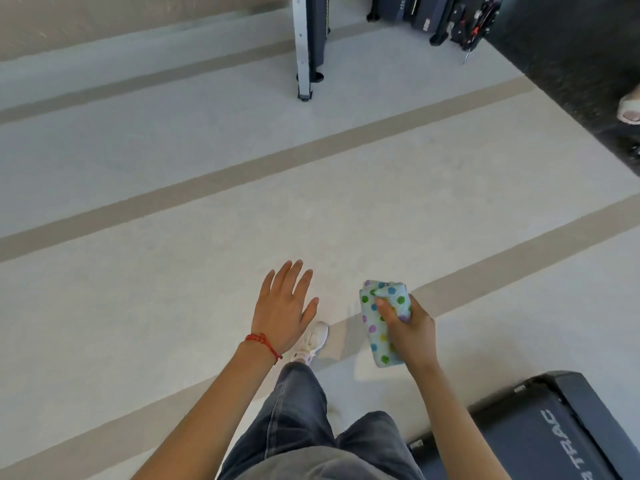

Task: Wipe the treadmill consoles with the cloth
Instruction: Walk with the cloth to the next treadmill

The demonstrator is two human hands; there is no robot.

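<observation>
My right hand [410, 329] grips a folded light-blue cloth [379, 323] with coloured dots, held upright over the floor. My left hand [282, 308] hovers to its left, palm down, fingers spread, holding nothing; a red string bracelet circles that wrist. The rear end of a black treadmill deck [554, 427] lies at the bottom right, below and right of the cloth. No console is in view.
Pale floor with tan stripes [242, 168] fills most of the view. A grey machine upright [304, 46] and dark gym equipment [433, 15] stand at the top. A dark mat [588, 64] lies at the top right with another person's foot [628, 107]. My white shoe [313, 341] steps forward.
</observation>
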